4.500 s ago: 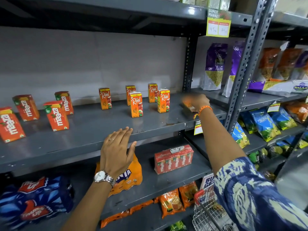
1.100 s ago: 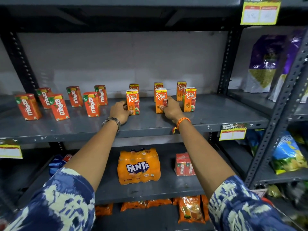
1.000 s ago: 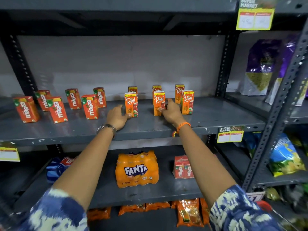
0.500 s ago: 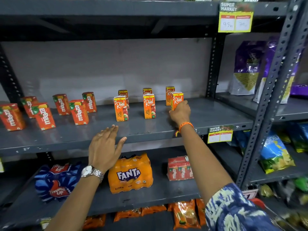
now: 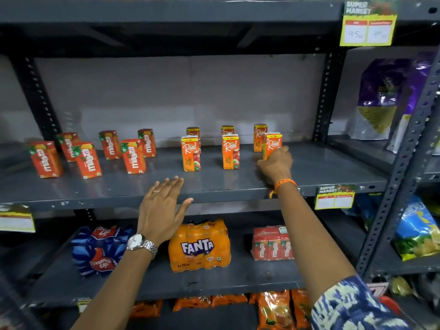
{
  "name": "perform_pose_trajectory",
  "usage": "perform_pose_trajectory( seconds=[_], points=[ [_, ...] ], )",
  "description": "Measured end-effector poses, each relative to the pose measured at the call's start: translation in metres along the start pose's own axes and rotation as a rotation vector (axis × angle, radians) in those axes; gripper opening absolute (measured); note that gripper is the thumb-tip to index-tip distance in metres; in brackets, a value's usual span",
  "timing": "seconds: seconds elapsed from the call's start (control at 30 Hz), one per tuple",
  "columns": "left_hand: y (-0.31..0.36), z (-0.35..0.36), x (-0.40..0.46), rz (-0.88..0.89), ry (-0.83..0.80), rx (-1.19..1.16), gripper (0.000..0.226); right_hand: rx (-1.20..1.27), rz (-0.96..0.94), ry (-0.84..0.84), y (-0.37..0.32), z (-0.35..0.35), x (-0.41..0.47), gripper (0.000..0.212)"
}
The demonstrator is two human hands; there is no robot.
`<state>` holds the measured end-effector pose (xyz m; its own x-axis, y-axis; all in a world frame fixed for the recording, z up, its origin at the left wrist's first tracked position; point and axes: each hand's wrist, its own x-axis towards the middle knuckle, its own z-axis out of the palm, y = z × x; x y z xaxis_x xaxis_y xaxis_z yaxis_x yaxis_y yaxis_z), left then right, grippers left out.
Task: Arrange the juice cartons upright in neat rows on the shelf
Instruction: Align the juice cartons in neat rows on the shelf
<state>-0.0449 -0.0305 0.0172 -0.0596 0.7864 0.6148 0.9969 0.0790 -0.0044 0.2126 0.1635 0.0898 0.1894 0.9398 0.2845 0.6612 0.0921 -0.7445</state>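
Note:
Several orange Real juice cartons stand upright in two rows on the grey shelf [image 5: 321, 172]. The front row holds one at the left [image 5: 190, 153], one in the middle [image 5: 230, 151] and one at the right [image 5: 272, 142]. My right hand [image 5: 276, 164] is closed around the lower part of the front right carton. Three more Real cartons [image 5: 260, 137] stand behind them near the wall. Several red Maaza cartons [image 5: 132, 156] stand upright on the shelf's left half. My left hand [image 5: 164, 208] hovers open in front of the shelf's edge, holding nothing.
The lower shelf holds a Thums Up pack [image 5: 101, 248], an orange Fanta pack [image 5: 199, 245] and a red Maaza multipack [image 5: 272, 244]. Purple bags [image 5: 378, 98] and snack packets [image 5: 416, 232] fill the bay to the right. Perforated uprights [image 5: 326, 96] frame the shelf. Yellow price tags [image 5: 334, 197] hang on shelf edges.
My left hand let go of the front left Real carton and drew back to the shelf's edge. My right hand moved from the middle carton to the front right one.

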Motion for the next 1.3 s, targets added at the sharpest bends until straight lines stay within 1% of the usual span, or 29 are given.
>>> perform_pose_trajectory(
  seconds=[0.07,0.13,0.2,0.23,0.27,0.3,0.37,0.43,0.5,0.6,0.63,0.73,0.8,0.93,1.07,1.17,1.3],
  points=[
    [-0.021,-0.005,-0.009,-0.015,0.066,-0.059,0.057,-0.032,-0.001,0.062,-0.005,-0.001,-0.008,0.092],
    [-0.042,-0.015,-0.02,-0.07,0.195,-0.226,0.045,0.001,-0.052,0.206,-0.016,0.001,-0.026,0.095],
    [-0.064,-0.03,-0.026,-0.194,0.377,-0.417,0.035,0.087,-0.217,0.377,-0.033,0.009,-0.053,0.084],
    [-0.078,-0.037,-0.024,-0.285,0.451,-0.484,0.031,0.15,-0.312,0.425,-0.045,0.017,-0.068,0.076],
    [-0.093,-0.044,-0.021,-0.383,0.489,-0.518,0.026,0.22,-0.395,0.43,-0.059,0.027,-0.082,0.068],
    [-0.109,-0.049,-0.015,-0.47,0.487,-0.518,0.021,0.286,-0.46,0.404,-0.072,0.036,-0.095,0.061],
    [-0.139,-0.06,-0.001,-0.57,0.416,-0.453,0.019,0.388,-0.57,0.336,-0.1,0.059,-0.118,0.051],
    [-0.167,-0.069,0.013,-0.609,0.312,-0.418,0.024,0.458,-0.679,0.259,-0.129,0.084,-0.136,0.045],
    [-0.199,-0.067,0.027,-0.641,0.191,-0.44,0.026,0.463,-0.731,0.109,-0.156,0.114,-0.153,0.045],
    [-0.244,-0.055,0.046,-0.73,-0.023,-0.463,0.031,0.399,-0.658,-0.195,-0.193,0.153,-0.164,0.054],
    [-0.257,-0.049,0.05,-0.743,-0.071,-0.49,0.03,0.358,-0.615,-0.25,-0.203,0.165,-0.164,0.056],
    [-0.266,-0.047,0.059,-0.716,-0.111,-0.612,0.021,0.204,-0.465,-0.362,-0.223,0.188,-0.158,0.066],
    [-0.266,-0.046,0.064,-0.681,-0.131,-0.673,0.017,0.185,-0.416,-0.441,-0.228,0.195,-0.157,0.071],
    [-0.271,-0.037,0.069,-0.622,-0.141,-0.675,0.012,0.252,-0.369,-0.448,-0.229,0.203,-0.158,0.06],
    [-0.27,-0.028,0.072,-0.557,-0.179,-0.617,0.013,0.216,-0.342,-0.407,-0.229,0.202,-0.16,0.057],
    [-0.268,-0.026,0.069,-0.527,-0.159,-0.552,0.023,0.16,-0.343,-0.375,-0.227,0.197,-0.161,0.051],
    [-0.27,-0.026,0.067,-0.529,-0.154,-0.587,0.024,0.122,-0.356,-0.381,-0.226,0.192,-0.165,0.048]
  ],
)
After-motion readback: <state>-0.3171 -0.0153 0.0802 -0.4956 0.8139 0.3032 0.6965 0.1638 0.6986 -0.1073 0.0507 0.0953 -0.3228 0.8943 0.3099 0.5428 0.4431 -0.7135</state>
